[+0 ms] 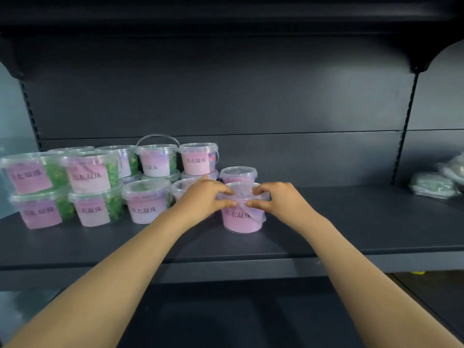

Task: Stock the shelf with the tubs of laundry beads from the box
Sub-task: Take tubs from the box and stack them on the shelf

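A clear tub with a pink label [242, 221] stands on the dark shelf [351, 222], right of the stocked group. My left hand [204, 194] grips its lid rim from the left, thumb on the front. My right hand [275, 197] grips the rim from the right. Its thin clear handle hangs down the front. Several more tubs [90, 189] with pink labels and green or purple beads stand to the left, some stacked two high. One tub [238, 174] sits just behind the held one. The box is out of view.
Bare shelf surface stretches right of the held tub. Clear plastic bags with greenish contents [434, 184] lie at the far right. A slotted upright [404, 136] and a bracket divide the bays. Another shelf hangs overhead, and a lower shelf lies below.
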Demonstrator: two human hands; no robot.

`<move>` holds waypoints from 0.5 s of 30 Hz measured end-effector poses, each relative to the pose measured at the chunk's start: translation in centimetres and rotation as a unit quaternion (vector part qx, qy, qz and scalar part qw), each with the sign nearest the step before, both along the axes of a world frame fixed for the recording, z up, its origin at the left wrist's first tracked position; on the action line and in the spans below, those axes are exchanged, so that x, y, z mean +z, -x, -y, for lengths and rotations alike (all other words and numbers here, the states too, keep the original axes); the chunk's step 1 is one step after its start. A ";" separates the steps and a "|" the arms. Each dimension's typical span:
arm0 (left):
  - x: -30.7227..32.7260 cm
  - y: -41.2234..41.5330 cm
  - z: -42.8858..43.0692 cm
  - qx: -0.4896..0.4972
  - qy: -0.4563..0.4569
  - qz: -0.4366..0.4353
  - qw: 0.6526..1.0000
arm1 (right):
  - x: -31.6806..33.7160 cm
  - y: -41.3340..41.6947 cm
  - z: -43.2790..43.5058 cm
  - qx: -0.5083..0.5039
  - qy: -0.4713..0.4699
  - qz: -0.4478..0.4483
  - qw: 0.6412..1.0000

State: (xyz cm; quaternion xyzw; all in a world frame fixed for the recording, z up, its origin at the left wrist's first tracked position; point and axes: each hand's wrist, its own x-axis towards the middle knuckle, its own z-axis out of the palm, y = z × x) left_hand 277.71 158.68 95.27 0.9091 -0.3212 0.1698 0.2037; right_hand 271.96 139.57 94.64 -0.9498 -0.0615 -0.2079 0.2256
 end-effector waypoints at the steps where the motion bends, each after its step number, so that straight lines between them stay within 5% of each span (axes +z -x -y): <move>1: 0.1 -0.4 0.2 0.005 -0.004 -0.005 1.000 | 0.0 -0.4 0.1 -0.003 -0.002 -0.006 1.000; 15: 0.6 -4.0 1.4 -0.005 0.017 -0.035 0.999 | 0.3 -4.9 1.2 -0.006 -0.004 -0.044 0.999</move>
